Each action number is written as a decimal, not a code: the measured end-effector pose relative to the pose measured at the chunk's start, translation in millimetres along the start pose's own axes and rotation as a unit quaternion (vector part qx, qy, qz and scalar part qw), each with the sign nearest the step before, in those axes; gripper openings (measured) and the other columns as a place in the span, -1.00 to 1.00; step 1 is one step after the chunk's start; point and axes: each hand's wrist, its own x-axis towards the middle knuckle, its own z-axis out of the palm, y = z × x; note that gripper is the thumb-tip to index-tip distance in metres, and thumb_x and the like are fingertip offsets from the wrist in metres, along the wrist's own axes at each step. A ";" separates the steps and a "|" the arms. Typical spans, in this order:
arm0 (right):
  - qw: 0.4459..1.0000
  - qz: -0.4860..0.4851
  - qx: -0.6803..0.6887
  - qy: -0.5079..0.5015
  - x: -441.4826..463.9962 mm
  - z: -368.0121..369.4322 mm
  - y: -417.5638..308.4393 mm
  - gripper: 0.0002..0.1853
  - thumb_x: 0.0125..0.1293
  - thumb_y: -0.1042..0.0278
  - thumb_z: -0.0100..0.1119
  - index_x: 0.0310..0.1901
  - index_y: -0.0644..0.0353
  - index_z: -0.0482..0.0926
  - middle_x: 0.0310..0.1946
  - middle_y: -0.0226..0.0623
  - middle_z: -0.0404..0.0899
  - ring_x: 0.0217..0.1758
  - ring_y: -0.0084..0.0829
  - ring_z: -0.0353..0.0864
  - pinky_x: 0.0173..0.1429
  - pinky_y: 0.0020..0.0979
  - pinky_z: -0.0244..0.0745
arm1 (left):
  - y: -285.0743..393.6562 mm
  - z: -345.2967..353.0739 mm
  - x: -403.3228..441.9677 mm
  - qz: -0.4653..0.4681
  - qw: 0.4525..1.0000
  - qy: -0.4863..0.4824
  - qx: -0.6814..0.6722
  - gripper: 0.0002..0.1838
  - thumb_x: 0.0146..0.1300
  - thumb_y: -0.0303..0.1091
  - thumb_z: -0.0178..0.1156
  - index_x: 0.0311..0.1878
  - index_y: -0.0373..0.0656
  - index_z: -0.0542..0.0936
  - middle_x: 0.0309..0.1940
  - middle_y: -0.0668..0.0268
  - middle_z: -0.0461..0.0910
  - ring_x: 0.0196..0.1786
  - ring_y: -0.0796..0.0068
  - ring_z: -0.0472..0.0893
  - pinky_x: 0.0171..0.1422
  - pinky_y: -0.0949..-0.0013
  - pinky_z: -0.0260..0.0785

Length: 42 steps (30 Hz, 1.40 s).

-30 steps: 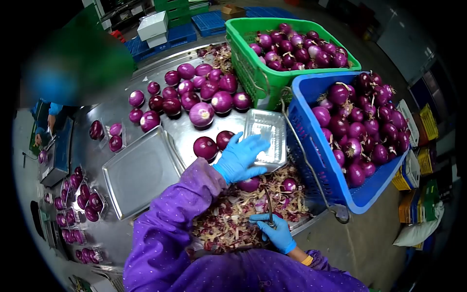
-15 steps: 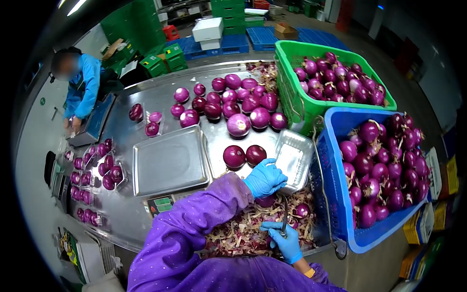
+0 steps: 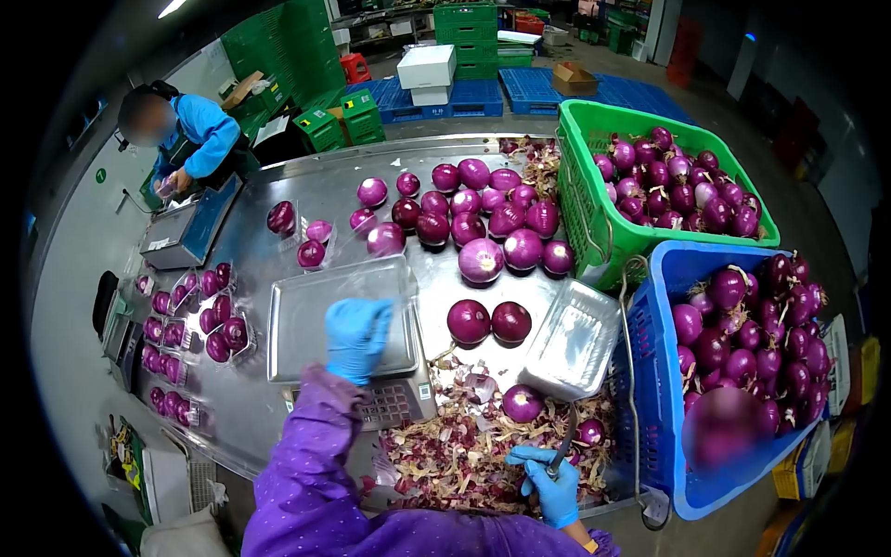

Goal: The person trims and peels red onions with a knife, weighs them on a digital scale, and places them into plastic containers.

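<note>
My left hand (image 3: 359, 339), in a blue glove, is closed above the metal plate of the scale (image 3: 295, 320); a faint, blurred clear plastic tray (image 3: 345, 249) shows beyond its fingers. Near the front edge, my right hand (image 3: 555, 492) is wrapped around a knife (image 3: 567, 440) with its blade pointing up. Clear trays (image 3: 574, 339) lean by the blue basket, left of it. Two peeled onions (image 3: 469, 321) sit between the scale and these trays. Onion skins (image 3: 459, 450) cover the front of the table, with an onion (image 3: 522, 403) among them.
A green basket (image 3: 580, 200) and a blue basket (image 3: 664, 371) of onions stand at the right. Several loose onions (image 3: 481, 261) lie behind the scale. Packed onions (image 3: 217, 347) are at the left. Another person (image 3: 206, 130) works at the far left beside a box (image 3: 190, 227).
My left hand has moved from the clear trays leftward over the scale. My right hand still holds the knife. The view has shifted, and the other person has come into clear sight.
</note>
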 end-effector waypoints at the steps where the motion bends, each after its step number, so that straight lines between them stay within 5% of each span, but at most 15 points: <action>1: 1.000 0.005 0.000 -0.002 1.6 -0.7 3.2 -0.74 0.35 0.45 0.09 0.01 0.41 0.55 -0.18 -0.10 0.69 -0.61 -0.66 0.46 -0.52 -0.65 0.36 | -22.7 0.6 -18.7 -0.043 0.998 -0.034 0.040 -0.80 0.16 -0.22 0.25 -0.16 0.00 0.64 -0.42 0.36 0.59 -0.27 0.30 0.57 0.01 0.15 0.28; 4: 0.999 0.032 0.000 -0.026 9.6 -1.3 10.9 -0.75 0.37 0.49 0.08 0.03 0.37 0.54 -0.13 -0.12 0.68 -0.58 -0.71 0.45 -0.49 -0.67 0.38 | -28.9 -9.0 -33.4 -0.061 0.983 -0.147 0.096 -0.58 0.12 -0.11 0.28 0.05 0.00 0.57 -0.26 0.24 0.59 -0.13 0.23 0.57 0.17 0.13 0.22; 5: 0.998 0.043 -0.002 -0.037 11.4 -2.5 11.9 -0.76 0.38 0.50 0.07 0.04 0.35 0.53 -0.11 -0.13 0.68 -0.57 -0.72 0.45 -0.47 -0.67 0.39 | -23.1 -7.3 -32.3 -0.057 0.968 -0.188 0.156 -0.31 0.07 0.00 0.31 0.28 -0.02 0.41 0.01 0.10 0.52 0.05 0.16 0.52 0.33 0.10 0.11; 8: 0.997 0.048 0.021 -0.048 16.5 -4.5 11.6 -0.75 0.38 0.51 0.06 0.05 0.34 0.53 -0.11 -0.16 0.68 -0.56 -0.73 0.45 -0.46 -0.68 0.39 | 16.0 12.4 18.9 -0.015 0.977 -0.180 0.118 -0.16 0.05 0.07 0.32 0.37 -0.07 0.28 0.21 0.02 0.39 0.20 0.09 0.46 0.38 0.06 0.12; 10: 0.998 0.048 0.028 -0.036 18.4 -11.5 18.4 -0.73 0.38 0.50 0.07 0.08 0.33 0.52 -0.11 -0.18 0.68 -0.55 -0.73 0.45 -0.44 -0.68 0.39 | 29.4 56.6 56.6 -0.043 0.975 -0.198 -0.093 -0.14 0.08 0.08 0.31 0.40 -0.09 0.24 0.28 0.03 0.33 0.30 -0.02 0.36 0.36 0.03 0.19; 12: 0.998 0.054 0.036 -0.017 21.9 -14.4 20.3 -0.73 0.38 0.50 0.07 0.08 0.33 0.52 -0.11 -0.18 0.68 -0.54 -0.74 0.46 -0.44 -0.68 0.39 | 37.3 122.6 82.5 -0.093 0.967 -0.205 -0.118 -0.06 0.04 0.09 0.34 0.42 -0.11 0.18 0.32 -0.01 0.27 0.32 -0.13 0.33 0.34 0.01 0.27; 16: 0.999 0.035 0.024 0.003 21.2 -22.0 23.3 -0.74 0.36 0.50 0.09 0.04 0.39 0.54 -0.14 -0.12 0.68 -0.53 -0.68 0.52 -0.46 -0.68 0.41 | 45.9 217.1 113.9 -0.171 0.899 -0.400 0.049 0.09 -0.14 0.05 0.47 0.46 0.07 0.11 0.40 -0.04 0.12 0.31 -0.20 0.32 0.30 -0.04 0.32; 18: 0.998 0.048 0.030 0.012 20.5 -28.2 29.2 -0.74 0.35 0.51 0.09 0.04 0.39 0.54 -0.15 -0.12 0.68 -0.53 -0.68 0.52 -0.45 -0.67 0.42 | 49.1 239.3 115.6 -0.176 0.893 -0.400 0.110 0.12 -0.18 -0.01 0.50 0.47 0.22 0.07 0.41 0.02 0.07 0.30 -0.27 0.28 0.23 -0.14 0.36; 20: 0.998 0.034 0.033 0.050 18.4 -24.5 38.7 -0.69 0.36 0.43 0.09 0.11 0.24 0.54 -0.30 -0.36 0.69 -0.57 -0.74 0.35 -0.51 -0.63 0.29 | 44.6 247.2 117.2 -0.175 0.887 -0.408 0.126 0.14 -0.20 -0.04 0.51 0.47 0.26 0.06 0.41 0.04 0.04 0.29 -0.29 0.27 0.20 -0.17 0.38; 22: 0.996 0.048 0.044 0.053 17.7 -26.4 45.3 -0.73 0.35 0.47 0.09 0.06 0.24 0.57 -0.23 -0.31 0.70 -0.55 -0.75 0.36 -0.49 -0.64 0.28 | 25.4 268.2 111.6 -0.154 0.902 -0.384 0.124 0.17 -0.31 -0.07 0.55 0.45 0.30 0.11 0.35 0.03 0.10 0.21 -0.26 0.34 0.09 -0.13 0.46; 25: 0.997 0.056 0.038 0.037 24.6 -26.4 39.4 -0.75 0.35 0.50 0.10 0.03 0.34 0.55 -0.17 -0.18 0.69 -0.54 -0.71 0.46 -0.47 -0.67 0.36 | 23.3 245.1 121.6 -0.128 0.901 -0.406 0.080 0.07 -0.33 -0.08 0.54 0.38 0.24 0.24 0.21 -0.02 0.27 0.05 -0.25 0.49 0.07 -0.06 0.49; 29: 0.998 0.059 0.017 -0.012 30.0 -21.8 24.6 -0.73 0.35 0.47 0.10 0.03 0.39 0.54 -0.15 -0.14 0.68 -0.53 -0.69 0.50 -0.48 -0.67 0.40 | 10.7 197.3 122.7 -0.108 0.932 -0.336 -0.081 0.02 -0.26 0.00 0.50 0.36 0.13 0.24 0.21 -0.08 0.27 0.17 -0.20 0.44 0.26 0.04 0.38; 36: 0.997 0.035 -0.028 -0.065 28.4 -7.1 22.8 -0.72 0.35 0.45 0.10 0.05 0.38 0.53 -0.14 -0.14 0.68 -0.53 -0.68 0.49 -0.49 -0.68 0.39 | -8.6 -18.5 91.2 -0.157 0.934 -0.199 -0.251 -0.04 -0.26 -0.08 0.53 0.32 0.01 0.36 0.17 0.08 0.37 0.23 0.11 0.43 0.37 0.20 0.28; 42: 0.991 0.038 -0.043 -0.125 20.0 14.3 23.0 -0.75 0.36 0.52 0.08 0.04 0.35 0.53 -0.15 -0.19 0.69 -0.54 -0.74 0.45 -0.46 -0.67 0.38 | -80.2 -59.5 33.5 -0.303 0.919 -0.209 -0.140 -0.05 -0.28 -0.17 0.57 0.30 -0.06 0.39 0.20 0.13 0.42 0.25 0.20 0.45 0.39 0.25 0.27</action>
